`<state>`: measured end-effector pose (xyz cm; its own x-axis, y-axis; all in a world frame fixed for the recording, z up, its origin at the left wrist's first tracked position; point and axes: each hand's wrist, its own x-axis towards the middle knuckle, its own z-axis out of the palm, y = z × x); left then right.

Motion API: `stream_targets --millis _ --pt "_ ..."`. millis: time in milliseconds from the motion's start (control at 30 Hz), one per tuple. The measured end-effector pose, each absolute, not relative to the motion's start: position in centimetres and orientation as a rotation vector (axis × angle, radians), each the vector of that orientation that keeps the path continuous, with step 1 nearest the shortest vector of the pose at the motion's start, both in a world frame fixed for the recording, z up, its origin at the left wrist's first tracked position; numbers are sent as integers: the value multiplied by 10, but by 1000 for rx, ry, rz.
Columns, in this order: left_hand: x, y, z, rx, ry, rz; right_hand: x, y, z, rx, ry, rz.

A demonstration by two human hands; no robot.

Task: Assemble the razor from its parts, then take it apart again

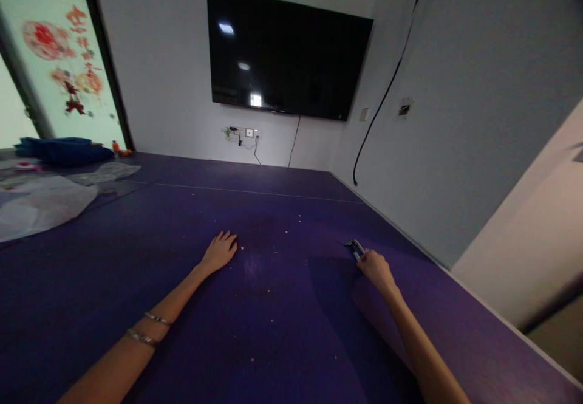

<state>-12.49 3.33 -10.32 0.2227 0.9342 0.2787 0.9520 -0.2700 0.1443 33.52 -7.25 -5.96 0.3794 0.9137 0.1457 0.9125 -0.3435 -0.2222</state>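
Observation:
My left hand (pixel 220 252) lies palm down on the purple tabletop (pixel 191 331), its fingers stretched forward and holding nothing. Small white scraps (pixel 242 248) are beside its fingertips. Farther right, my right hand (pixel 376 268) is closed around a small hand tool (pixel 355 248) with light-coloured arms and a dark front end. The tool points forward and left, just above or on the tabletop. My fingers cover its rear part, and its exact kind is not clear.
Clear plastic sheeting (pixel 50 203) and dark blue cloth (pixel 66 150) lie at the left, near a small orange object (pixel 116 147). Light crumbs are scattered across the middle. A black cable (pixel 387 91) hangs along the right wall. A television (pixel 286 54) is mounted beyond the far edge.

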Motion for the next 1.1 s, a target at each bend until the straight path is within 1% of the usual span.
stream_targets --millis 400,667,767,867,967,1100 --pt "-123 30 -99 -2412 -1875 -423 332 -76 -59 -2416 -1638 12" --pt "-124 33 -98 -2415 -1903 -537 333 -76 -62 -2381 -1660 -8" --pt "-120 34 -90 -2364 -1924 -676 330 -77 -57 -2333 -1635 -10" --pt "-100 31 -74 -2338 -1859 -936 318 -77 -45 -2263 -1597 -6" --pt "-63 22 -56 -2499 -1731 -1192 295 -73 -30 -2139 -1647 -12" --pt "0 11 -41 -2813 -1743 -1366 249 -67 -13 -1963 -1773 -57"
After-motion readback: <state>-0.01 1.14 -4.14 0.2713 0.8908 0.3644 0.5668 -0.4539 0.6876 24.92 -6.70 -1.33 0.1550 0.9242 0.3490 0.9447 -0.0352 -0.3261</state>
